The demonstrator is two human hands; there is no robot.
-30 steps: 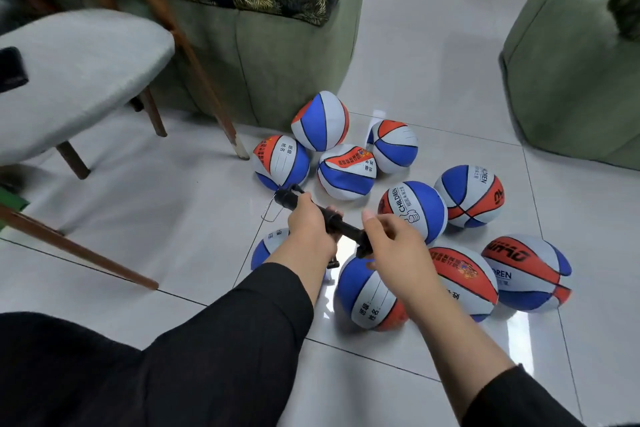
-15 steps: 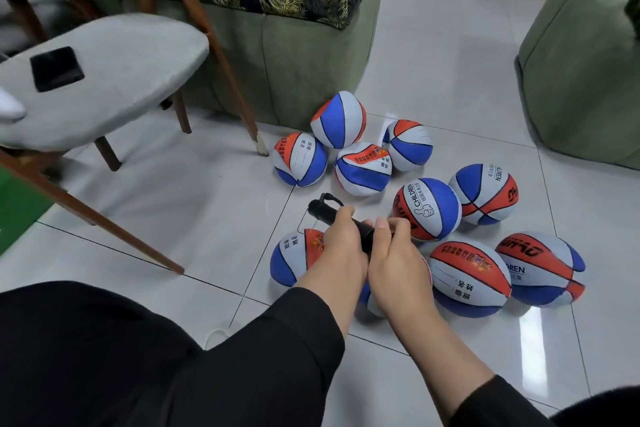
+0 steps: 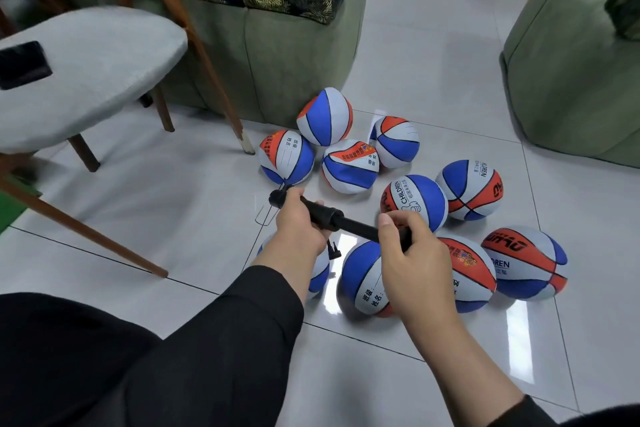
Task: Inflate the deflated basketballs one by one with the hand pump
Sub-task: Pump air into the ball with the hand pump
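A black hand pump [image 3: 332, 218] lies across between my two hands above the floor. My left hand [image 3: 299, 224] grips its barrel near the far end. My right hand [image 3: 412, 255] grips the handle end, and the rod shows drawn out between them. Under my hands sits a blue, white and orange basketball [image 3: 363, 279]; another one [image 3: 320, 270] is partly hidden under my left wrist. Several more basketballs of the same colours lie on the tiles around them, among them one marked CHILDREN [image 3: 414, 204]. A short hose [image 3: 333, 250] hangs from the pump.
A grey padded chair [image 3: 90, 66] with wooden legs stands at the left, a dark phone [image 3: 22, 64] on its seat. A green sofa [image 3: 270, 55] with a leaf-print throw is behind the balls. Another green seat [image 3: 571, 73] is at the right. The floor is glossy tile.
Half a second ago my hands were pressed together on the pump. Now my right hand has drawn the handle back out to the right. My left hand kept its grip on the barrel.
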